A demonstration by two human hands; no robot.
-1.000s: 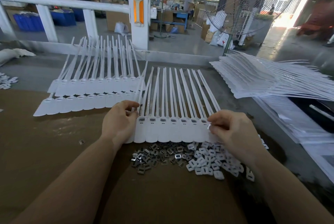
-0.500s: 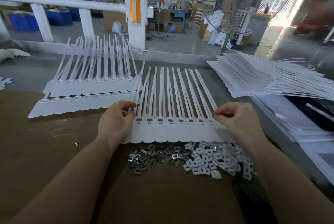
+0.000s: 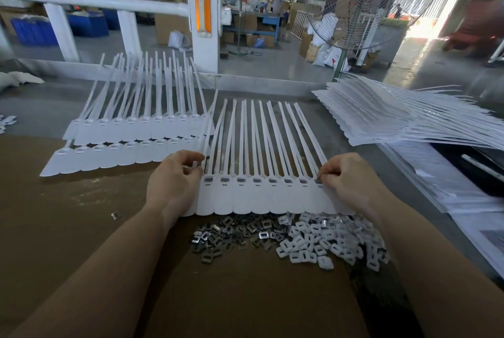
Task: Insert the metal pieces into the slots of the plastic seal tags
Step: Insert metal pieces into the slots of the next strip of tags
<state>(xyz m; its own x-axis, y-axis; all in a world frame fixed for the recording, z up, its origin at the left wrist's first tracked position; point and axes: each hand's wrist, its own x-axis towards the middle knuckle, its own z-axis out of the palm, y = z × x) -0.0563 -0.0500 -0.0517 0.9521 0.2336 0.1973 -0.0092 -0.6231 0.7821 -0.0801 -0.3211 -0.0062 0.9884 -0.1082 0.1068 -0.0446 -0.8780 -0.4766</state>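
Observation:
A joined strip of white plastic seal tags lies on the brown board in front of me, its long tails pointing away. Metal pieces show in several of its slots. My left hand pinches the strip's left end at a tail. My right hand rests on the right end, fingertips pressed together at the last slot; what they hold is hidden. Just below the strip lies a heap of loose metal pieces beside a heap of small white plastic caps.
Two more strips of tags lie to the left. A tall stack of tag strips sits at the right, over paper sheets. One stray metal piece lies on the board. A white railing and a fan stand beyond.
My right hand has moved up from the strip's lower right edge to the last slot at its right end. The left hand has stayed on the left end.

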